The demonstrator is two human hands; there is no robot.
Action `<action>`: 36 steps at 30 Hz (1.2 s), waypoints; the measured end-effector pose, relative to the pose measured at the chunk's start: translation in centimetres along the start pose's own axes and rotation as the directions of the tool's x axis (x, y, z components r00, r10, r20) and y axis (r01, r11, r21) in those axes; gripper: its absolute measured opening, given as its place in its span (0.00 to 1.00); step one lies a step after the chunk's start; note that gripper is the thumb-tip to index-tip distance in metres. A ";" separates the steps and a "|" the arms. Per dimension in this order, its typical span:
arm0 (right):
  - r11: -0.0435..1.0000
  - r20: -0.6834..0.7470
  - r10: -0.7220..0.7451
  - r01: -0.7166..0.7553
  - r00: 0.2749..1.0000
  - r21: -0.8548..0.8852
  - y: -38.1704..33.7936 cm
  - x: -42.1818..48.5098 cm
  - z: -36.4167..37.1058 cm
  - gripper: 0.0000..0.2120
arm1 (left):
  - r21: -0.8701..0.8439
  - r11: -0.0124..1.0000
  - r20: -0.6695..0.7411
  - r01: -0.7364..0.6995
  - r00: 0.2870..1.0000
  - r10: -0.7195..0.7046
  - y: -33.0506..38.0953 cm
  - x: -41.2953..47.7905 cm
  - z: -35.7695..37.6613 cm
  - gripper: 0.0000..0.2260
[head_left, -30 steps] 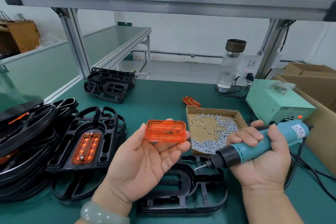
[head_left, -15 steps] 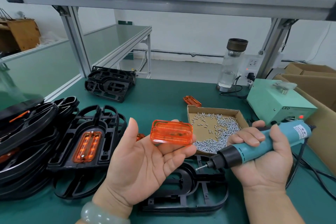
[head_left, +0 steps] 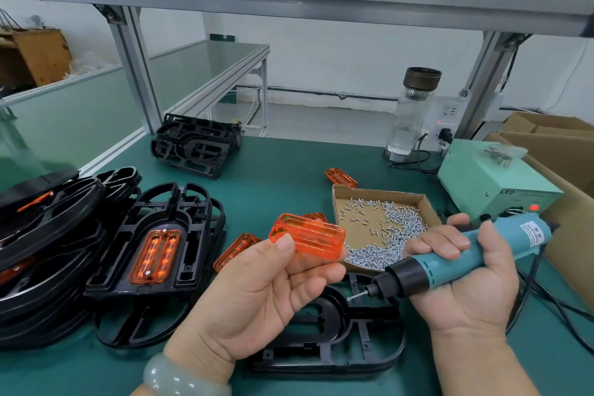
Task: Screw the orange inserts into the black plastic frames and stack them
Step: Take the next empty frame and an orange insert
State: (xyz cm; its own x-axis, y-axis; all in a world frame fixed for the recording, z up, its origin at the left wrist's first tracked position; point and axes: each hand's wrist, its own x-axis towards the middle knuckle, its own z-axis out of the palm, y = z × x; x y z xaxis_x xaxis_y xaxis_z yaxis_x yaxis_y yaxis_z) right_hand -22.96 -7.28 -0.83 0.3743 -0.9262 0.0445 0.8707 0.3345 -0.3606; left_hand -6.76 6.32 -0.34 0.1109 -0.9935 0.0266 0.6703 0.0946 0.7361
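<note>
Black frame [head_left: 324, 344] lies empty on the green table [head_left: 273, 177] nearest the person; above it the left hand [head_left: 257, 292] pinches 1 orange insert [head_left: 308, 239] between thumb and fingertips, in the air; the right hand [head_left: 466, 283] is clamped around the electric screwdriver [head_left: 466, 255], bit low over the frame; behind stands the screw box [head_left: 376, 194]; if the insert seats crooked, I think screws could bite askew.

My left hand [head_left: 257, 292] wears at the wrist a thick, smooth bangle [head_left: 180, 378] of pale, milky grey-green stone, rounded in section and faintly glossy. My right hand [head_left: 466, 292] and its wrist are bare, as are both forearms as far as they show. My nails are cut short and left plain.
</note>
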 end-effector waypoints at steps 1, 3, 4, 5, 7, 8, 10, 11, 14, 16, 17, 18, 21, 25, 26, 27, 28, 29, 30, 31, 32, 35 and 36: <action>1.000 -0.002 -0.001 0.001 1.000 0.001 0.0 0.0 0.0 0.13 | 0.015 1.000 -0.018 -0.001 1.000 0.001 0.0 0.0 0.1 0.24; 1.000 -0.005 -0.001 0.001 1.000 0.005 0.0 0.0 -0.1 0.13 | 0.030 1.000 -0.058 0.003 0.998 -0.001 -0.1 0.0 0.2 0.21; 1.000 -0.004 0.000 0.000 1.000 0.006 0.0 0.0 -0.1 0.13 | 0.031 0.999 -0.079 0.006 0.997 -0.004 -0.1 0.1 0.2 0.18; 1.000 0.000 0.001 -0.001 1.000 0.006 0.0 0.0 -0.1 0.13 | 0.023 1.000 -0.098 0.010 0.995 -0.007 -0.2 0.2 0.3 0.17; 1.000 0.012 0.004 -0.004 1.000 0.011 0.0 0.0 -0.2 0.14 | -0.019 1.000 -0.125 0.018 0.992 -0.020 -0.5 0.4 0.4 0.16; 1.000 0.019 0.007 -0.007 1.000 0.013 0.0 0.1 -0.2 0.15 | -0.033 0.999 -0.132 0.017 0.991 -0.021 -0.7 0.4 0.5 0.16; 1.000 0.035 0.016 -0.016 0.999 0.016 0.0 0.0 -0.3 0.16 | -0.004 1.000 -0.160 0.007 0.987 -0.008 -1.3 0.5 0.6 0.16; 1.000 0.042 0.018 -0.018 0.999 0.018 0.0 0.1 -0.4 0.17 | 0.043 0.999 -0.183 0.004 0.983 0.004 -1.5 0.5 0.7 0.14; 1.000 0.045 0.014 -0.015 0.999 0.018 0.1 0.1 -0.4 0.19 | 0.336 0.942 -0.300 0.006 0.949 0.101 -2.1 0.5 1.0 0.11; 1.000 0.034 0.013 -0.014 0.999 0.010 0.0 0.2 -0.4 0.18 | 0.540 0.842 -0.342 0.020 0.919 0.198 -2.4 0.7 1.1 0.09; 1.000 0.030 0.014 -0.015 0.999 0.010 0.0 0.2 -0.4 0.18 | 0.596 0.803 -0.350 0.022 0.907 0.234 -2.5 0.8 1.1 0.09; 1.000 0.028 0.016 -0.017 0.999 0.011 0.0 0.2 -0.4 0.18 | 0.636 0.771 -0.352 0.021 0.898 0.266 -2.5 0.8 1.1 0.08; 1.000 0.015 0.017 -0.017 1.000 0.015 0.0 0.3 -0.3 0.16 | 0.748 0.664 -0.343 0.004 0.859 0.380 -2.3 0.8 1.1 0.07; 1.000 0.012 0.010 -0.010 1.000 0.017 -0.1 0.3 -0.3 0.17 | 0.902 0.431 -0.259 0.003 0.804 0.536 -1.2 0.3 1.0 0.08; 1.000 0.012 0.009 -0.009 1.000 0.016 -0.1 0.3 -0.3 0.17 | 0.947 0.321 -0.207 0.025 0.811 0.547 -0.9 0.0 1.1 0.08; 1.000 0.011 0.008 -0.009 1.000 0.014 -0.1 0.3 -0.3 0.17 | 0.979 0.199 -0.149 0.048 0.832 0.535 -0.6 -0.2 1.3 0.07; 1.000 0.010 0.007 -0.008 1.000 0.014 -0.1 0.3 -0.3 0.16 | 0.995 0.082 -0.096 0.063 0.857 0.507 -0.4 -0.5 1.5 0.06; 1.000 0.009 0.006 -0.007 1.000 0.016 -0.1 0.3 -0.3 0.16 | 0.997 -0.012 -0.060 0.075 0.874 0.482 -0.2 -0.7 1.8 0.05; 1.000 0.006 0.007 -0.007 1.000 0.017 -0.1 0.3 -0.3 0.15 | 0.993 -0.078 -0.045 0.091 0.884 0.466 0.0 -0.8 1.9 0.04; 1.000 0.003 0.008 -0.008 1.000 0.018 -0.1 0.3 -0.3 0.14 | 0.985 -0.125 -0.047 0.117 0.886 0.462 0.4 -0.9 1.9 0.04; 1.000 -0.001 0.008 -0.008 1.000 0.019 -0.1 0.3 -0.2 0.14 | 0.974 -0.166 -0.059 0.152 0.884 0.463 0.8 -1.0 1.8 0.04; 1.000 -0.010 0.005 -0.005 1.000 0.019 -0.2 0.3 -0.2 0.13 | 0.940 -0.250 -0.104 0.230 0.896 0.432 2.0 -1.0 1.2 0.04; 1.000 -0.010 0.006 -0.006 1.000 0.022 -0.2 0.3 -0.2 0.13 | 0.937 -0.257 -0.118 0.235 0.909 0.400 2.1 -1.0 1.0 0.05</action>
State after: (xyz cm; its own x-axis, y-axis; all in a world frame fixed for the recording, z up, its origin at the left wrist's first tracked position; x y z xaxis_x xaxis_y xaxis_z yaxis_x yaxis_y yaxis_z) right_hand -23.08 -7.67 -0.93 0.3759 -0.9261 0.0327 0.8753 0.3433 -0.3405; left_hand -6.20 7.44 1.90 0.4553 -0.8578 0.2385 -0.8343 -0.3175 0.4508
